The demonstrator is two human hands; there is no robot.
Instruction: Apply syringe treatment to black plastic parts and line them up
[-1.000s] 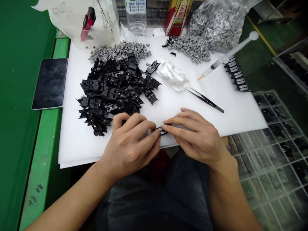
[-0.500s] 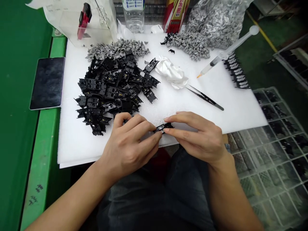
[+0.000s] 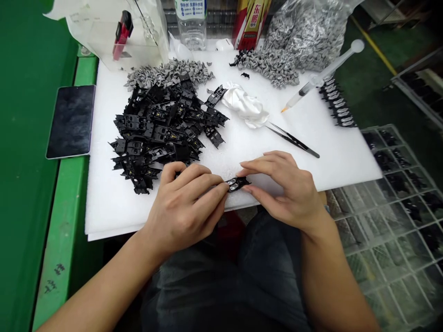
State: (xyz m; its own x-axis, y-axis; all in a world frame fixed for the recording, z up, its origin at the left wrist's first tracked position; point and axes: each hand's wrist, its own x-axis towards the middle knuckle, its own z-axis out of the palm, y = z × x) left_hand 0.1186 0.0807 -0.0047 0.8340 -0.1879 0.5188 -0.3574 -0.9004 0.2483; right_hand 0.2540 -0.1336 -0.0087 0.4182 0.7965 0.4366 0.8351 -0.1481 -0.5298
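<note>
A small black plastic part (image 3: 238,183) with pale inserts lies level near the front edge of the white foam board (image 3: 346,161). Its left end is pinched by my left hand (image 3: 190,207), whose fingers cover that end. Around its right end, my right hand (image 3: 289,189) has thumb and forefinger closed on the part's two edges. To the left rises a pile of similar black parts (image 3: 162,124). Black tweezers (image 3: 294,140) lie beyond my right hand, beside a crumpled white cloth (image 3: 245,106). A syringe (image 3: 314,83) with an orange tip rests at the upper right.
Small grey pieces (image 3: 169,71) are heaped behind the pile, with more in a clear bag (image 3: 311,32). A bottle (image 3: 192,27) and a red carton (image 3: 251,23) stand at the back. A tablet (image 3: 71,122) lies left, a divided tray (image 3: 394,207) right.
My right hand's fingers have spread wider and its thumb now shows at the part's lower edge. More of the part's pale inserts is visible. The view has shifted slightly.
</note>
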